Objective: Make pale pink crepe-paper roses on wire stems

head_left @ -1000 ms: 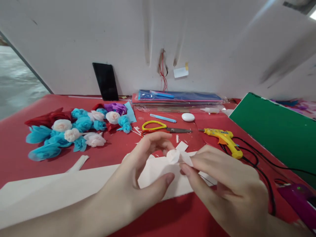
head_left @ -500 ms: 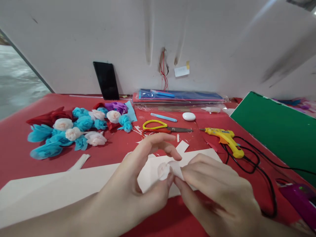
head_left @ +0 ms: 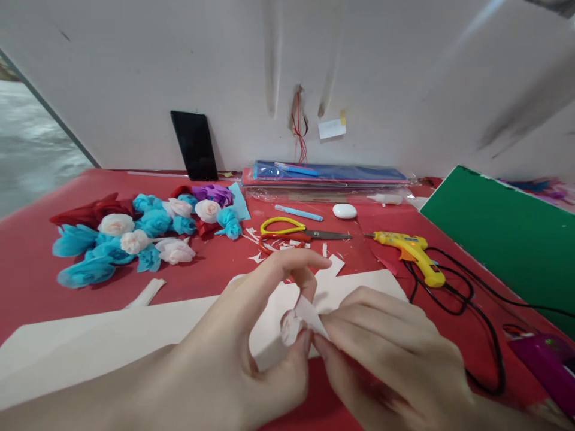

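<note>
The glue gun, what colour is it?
The glue gun is yellow, with an orange trigger. It shows best in the head view.

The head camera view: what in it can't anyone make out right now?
All in the head view:
Curled white paper: its lower side is hidden by the thumb of the left hand, its right end by the right hand.
White sheet: partly covered by both hands and the left forearm.
Magenta device: cut off by the right edge.
Wall note: too small to read any writing.
</note>
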Demonstrator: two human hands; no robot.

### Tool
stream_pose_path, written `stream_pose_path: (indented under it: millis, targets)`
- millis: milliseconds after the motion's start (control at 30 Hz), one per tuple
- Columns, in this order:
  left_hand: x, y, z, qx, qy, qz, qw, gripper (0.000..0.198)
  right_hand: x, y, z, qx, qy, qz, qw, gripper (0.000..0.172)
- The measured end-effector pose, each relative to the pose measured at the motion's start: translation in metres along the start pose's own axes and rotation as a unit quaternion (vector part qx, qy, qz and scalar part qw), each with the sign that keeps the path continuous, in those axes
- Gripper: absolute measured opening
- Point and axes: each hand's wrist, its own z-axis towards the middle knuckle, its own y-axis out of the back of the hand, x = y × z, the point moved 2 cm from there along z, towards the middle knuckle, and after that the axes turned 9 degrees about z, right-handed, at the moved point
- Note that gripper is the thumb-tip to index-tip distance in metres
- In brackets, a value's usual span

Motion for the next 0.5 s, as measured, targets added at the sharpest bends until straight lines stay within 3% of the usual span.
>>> stream_pose_path:
  millis: [133, 267, 500]
  targets:
    - [0.001, 0.004, 0.0011, -0.006, -0.001, 0.008, 1.0, 0.038, 0.0012, -0.0007, 0.0002, 0.024, -0.054, 0.029, 0.998, 0.027]
    - [0.0025, 0.0085, 0.0035, 0.008, -0.064, 0.053, 0.997, 0.028, 0.0025, -0.0011, 0.0017, -0.008, -0.074, 0.079, 0.994, 0.026]
    - [-0.0008, 0.0084, 0.0047, -0.002, -0.131, 0.06, 0.99, 0.036, 0.0, 0.0025, 0.0062, 0.012, -0.117, 0.155, 0.981, 0.019]
